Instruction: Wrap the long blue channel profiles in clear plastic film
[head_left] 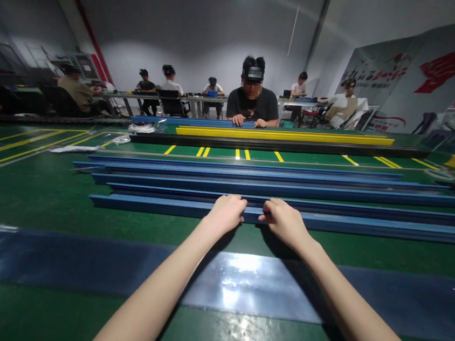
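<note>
On a green table, the nearest blue channel begins well left of the grip and runs beneath a person's left hand, fingers curled over it. A short bare stretch separates the right hand, likewise curled; the channel continues rightward. Whether either hand pinches it cannot be told.

A: Your left hand and right hand hide some of their own fingertips, so your grip on the blue rail can't be told.

B: Your rail's right end is cut off by the picture's edge; so are both ends of the shiny strip and, at the bottom, your forearms.

A: Can you read the poster lettering?

B: You can't: too blurred.
</note>
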